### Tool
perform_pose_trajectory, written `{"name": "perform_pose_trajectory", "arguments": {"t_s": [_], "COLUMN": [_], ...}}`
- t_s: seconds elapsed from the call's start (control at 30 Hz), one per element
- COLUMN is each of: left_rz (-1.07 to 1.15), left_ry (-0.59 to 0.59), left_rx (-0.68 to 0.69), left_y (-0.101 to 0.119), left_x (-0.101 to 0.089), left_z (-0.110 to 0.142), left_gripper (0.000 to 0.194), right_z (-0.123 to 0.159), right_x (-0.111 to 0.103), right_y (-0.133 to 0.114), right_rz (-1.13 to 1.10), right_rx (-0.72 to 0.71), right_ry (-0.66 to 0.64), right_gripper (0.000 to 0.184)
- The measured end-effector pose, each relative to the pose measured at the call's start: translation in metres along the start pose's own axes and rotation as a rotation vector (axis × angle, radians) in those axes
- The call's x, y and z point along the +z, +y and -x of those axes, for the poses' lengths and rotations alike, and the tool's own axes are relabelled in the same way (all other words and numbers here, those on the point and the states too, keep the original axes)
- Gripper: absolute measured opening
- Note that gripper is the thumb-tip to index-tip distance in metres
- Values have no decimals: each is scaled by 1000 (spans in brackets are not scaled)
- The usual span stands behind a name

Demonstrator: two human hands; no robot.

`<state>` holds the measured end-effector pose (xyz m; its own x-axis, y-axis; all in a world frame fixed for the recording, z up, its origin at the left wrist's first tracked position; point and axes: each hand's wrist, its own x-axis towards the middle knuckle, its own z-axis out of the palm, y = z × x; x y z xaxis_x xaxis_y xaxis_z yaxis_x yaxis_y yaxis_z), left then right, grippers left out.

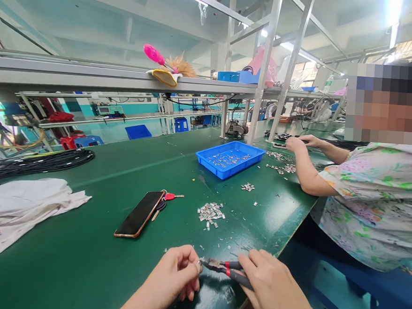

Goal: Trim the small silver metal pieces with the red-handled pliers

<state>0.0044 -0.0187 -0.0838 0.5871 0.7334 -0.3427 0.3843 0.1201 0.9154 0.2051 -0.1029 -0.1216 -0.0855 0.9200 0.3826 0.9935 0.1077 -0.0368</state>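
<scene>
My right hand (271, 284) is closed around the dark handles of a pair of pliers (231, 268) with red bands. The pliers' jaws point left and meet the fingertips of my left hand (178, 272). Between its thumb and forefinger, my left hand pinches a small metal piece (199, 264), right at the jaw tips. Its exact shape is too small to make out. Just beyond my hands, a pile of small silvery metal pieces (211, 213) lies on the green tabletop (106, 270). A smaller heap of the same pieces (248, 187) lies farther back.
A blue tray (222, 172) holds scattered small pieces. A phone (140, 214) and keys (169, 196) lie left of the pile. White cloth (29, 208) and coiled black cables (50, 160) are at far left. At right, a co-worker's hands (298, 143) work over more pieces. Metal posts rise behind.
</scene>
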Motion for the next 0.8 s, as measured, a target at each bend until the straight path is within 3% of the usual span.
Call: {"name": "perform_pose_trajectory", "arguments": {"t_s": [0.1,0.2,0.6,0.8], "left_rz": [2,15,124,197], "left_ry": [-14,-26,-71,-67], "left_rx": [28,57,50,28], "left_y": [-1,-1,2,2], "left_x": [-2,-3,-3,-4], "left_z": [0,0,0,1], "left_gripper": [18,20,17,19], "right_z": [-4,-9,-15,-17], "right_x": [-4,-12,-23,-27], "right_y": [3,3,3,1], "right_rz": [-207,-340,-481,-449], "right_rx": [98,159,211,217], "right_ry": [-271,-371,-427,-451], "right_gripper": [14,25,30,28]}}
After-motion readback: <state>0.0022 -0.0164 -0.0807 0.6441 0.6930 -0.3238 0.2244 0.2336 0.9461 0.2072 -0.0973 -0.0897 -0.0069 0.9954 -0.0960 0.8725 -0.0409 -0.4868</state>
